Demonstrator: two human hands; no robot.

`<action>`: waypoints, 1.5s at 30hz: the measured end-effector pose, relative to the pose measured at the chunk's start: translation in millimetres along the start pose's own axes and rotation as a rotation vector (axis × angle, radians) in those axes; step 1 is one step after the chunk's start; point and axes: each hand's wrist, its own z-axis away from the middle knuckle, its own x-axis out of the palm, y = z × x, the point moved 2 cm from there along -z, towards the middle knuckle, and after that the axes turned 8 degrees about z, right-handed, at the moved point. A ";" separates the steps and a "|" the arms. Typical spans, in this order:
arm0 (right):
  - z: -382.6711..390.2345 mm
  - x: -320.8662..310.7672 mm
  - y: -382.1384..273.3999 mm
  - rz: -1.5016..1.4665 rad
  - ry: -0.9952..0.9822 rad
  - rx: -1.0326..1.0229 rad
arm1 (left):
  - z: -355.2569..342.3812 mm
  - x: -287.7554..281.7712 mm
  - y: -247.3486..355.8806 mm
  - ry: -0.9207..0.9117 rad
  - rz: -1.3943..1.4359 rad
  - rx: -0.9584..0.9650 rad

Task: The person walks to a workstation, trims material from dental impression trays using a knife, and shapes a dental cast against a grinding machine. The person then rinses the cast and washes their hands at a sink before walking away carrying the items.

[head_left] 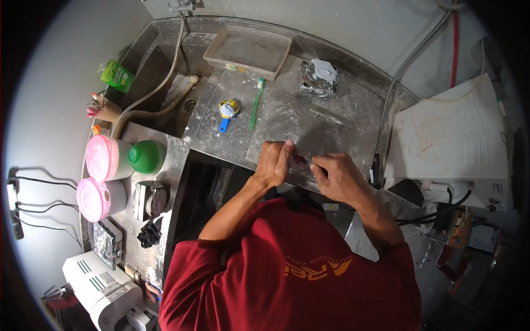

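Note:
My left hand point(274, 163) is closed, its thumb up, on a small dark reddish-brown piece point(299, 158) at the front edge of the bench. Beside it my right hand point(338, 175) pinches the other end, where something small and pale shows between the fingertips; its kind is too small to make out. Beyond the hands lie a green toothbrush point(256, 107), a blue-handled scoop point(224, 124) under a yellow cup of white paste point(228, 108), and a flat metal strip point(330, 117).
A shallow plastic tray point(248, 69) stands at the back, near a metal block with white plaster point(320, 76). On the left are a sink point(160, 69) with a hose, pink-lidded tubs point(101, 158), a green rubber bowl point(146, 157) and a white machine point(102, 284). A white cabinet point(447, 132) stands right.

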 end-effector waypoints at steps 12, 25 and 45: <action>7.0 23.5 -18.2 -0.418 0.168 0.300 | -16.6 8.6 -11.6 0.295 1.542 -0.553; 20.4 25.0 -29.3 0.147 0.059 0.225 | -16.4 14.8 -4.5 0.203 1.336 -0.377; 12.1 25.9 -15.8 0.131 -0.034 0.125 | -16.2 21.3 -11.6 0.116 1.433 -0.637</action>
